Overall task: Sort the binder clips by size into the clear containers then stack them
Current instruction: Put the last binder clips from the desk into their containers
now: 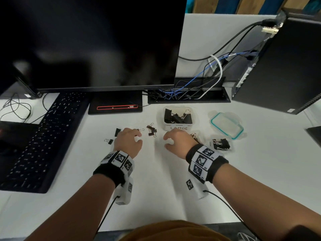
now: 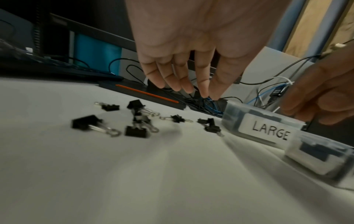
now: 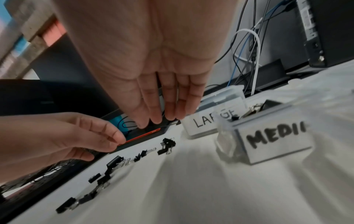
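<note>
Both hands hover empty, fingers relaxed: left hand (image 1: 128,142) over loose binder clips (image 1: 151,130) mid-desk, right hand (image 1: 177,142) before the LARGE container (image 1: 178,127); the MEDIUM container (image 3: 272,136) sits right of it.

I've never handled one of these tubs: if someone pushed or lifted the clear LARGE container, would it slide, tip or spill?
The LARGE container sits low and wide on the white desk, so a push would probably slide it, not tip it. It holds several large binder clips, so it is likely heavy for its size. It has no lid on, so tilting might spill them.
</note>
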